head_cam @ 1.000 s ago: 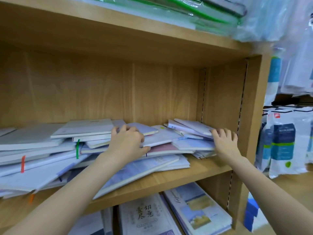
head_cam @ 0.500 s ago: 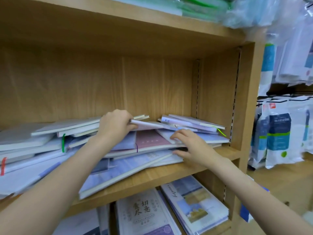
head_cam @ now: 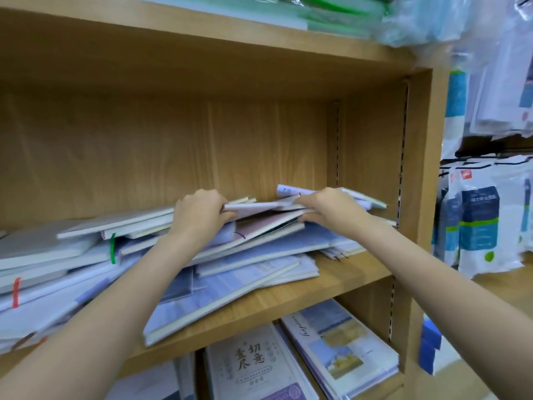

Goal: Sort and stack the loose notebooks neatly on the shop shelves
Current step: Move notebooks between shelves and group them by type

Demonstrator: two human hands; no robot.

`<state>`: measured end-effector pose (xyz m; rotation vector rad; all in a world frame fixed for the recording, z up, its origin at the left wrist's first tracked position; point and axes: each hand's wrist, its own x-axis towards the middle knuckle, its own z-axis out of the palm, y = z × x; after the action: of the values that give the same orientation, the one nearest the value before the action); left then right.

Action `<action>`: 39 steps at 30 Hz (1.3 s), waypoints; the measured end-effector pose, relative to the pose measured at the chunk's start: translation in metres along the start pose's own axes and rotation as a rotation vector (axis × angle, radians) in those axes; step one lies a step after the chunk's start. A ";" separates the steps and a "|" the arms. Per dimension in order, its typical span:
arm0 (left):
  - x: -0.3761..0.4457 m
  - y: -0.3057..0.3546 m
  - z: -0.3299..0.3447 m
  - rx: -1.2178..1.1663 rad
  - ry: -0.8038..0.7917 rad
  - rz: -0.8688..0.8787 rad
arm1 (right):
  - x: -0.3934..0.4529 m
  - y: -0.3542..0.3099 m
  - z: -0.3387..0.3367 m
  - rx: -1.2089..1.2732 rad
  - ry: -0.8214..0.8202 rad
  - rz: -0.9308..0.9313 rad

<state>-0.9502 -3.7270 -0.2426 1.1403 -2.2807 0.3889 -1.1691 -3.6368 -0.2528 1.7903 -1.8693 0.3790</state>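
A messy heap of loose notebooks (head_cam: 259, 249) in lilac, white and grey covers lies across the wooden shelf board (head_cam: 340, 284). My left hand (head_cam: 199, 215) is closed on the left edge of a thin white notebook (head_cam: 253, 207) near the top of the heap. My right hand (head_cam: 331, 209) grips the right end of that top bundle, thumb under and fingers over, above a mauve notebook (head_cam: 259, 226). The gripped books are tilted up off the heap. More grey and white notebooks (head_cam: 57, 249) are piled at the left, some with green and red bands.
The shelf's right side panel (head_cam: 418, 183) stands close to my right hand. The lower shelf holds printed notebooks (head_cam: 253, 368) and a stack with a landscape cover (head_cam: 343, 347). Green plastic folders (head_cam: 331, 13) lie on the upper board. Packaged goods (head_cam: 478, 220) hang at the right.
My right hand rose from the lower right books to the top bundle and closed on it. My left hand kept its grip, and the top notebooks lifted.
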 end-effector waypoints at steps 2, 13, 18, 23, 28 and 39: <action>0.001 -0.001 0.002 -0.004 -0.027 -0.019 | -0.006 0.001 0.005 0.045 0.075 0.041; -0.013 0.010 0.014 0.071 -0.187 0.124 | -0.091 0.014 0.053 0.819 0.446 0.752; -0.007 0.046 0.028 -0.094 -0.327 0.391 | -0.080 0.001 0.047 1.822 0.468 1.162; -0.004 0.060 0.037 0.036 -0.375 0.392 | -0.039 -0.013 0.050 1.851 0.581 1.269; -0.004 0.062 0.037 -0.031 -0.364 0.333 | -0.020 -0.009 0.057 1.609 0.477 1.364; -0.007 0.053 0.047 -0.184 -0.221 0.252 | -0.036 0.005 -0.032 1.473 0.633 1.088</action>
<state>-1.0056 -3.7135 -0.2855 0.8417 -2.6029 0.1474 -1.1689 -3.5894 -0.2450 0.6243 -1.8713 2.8109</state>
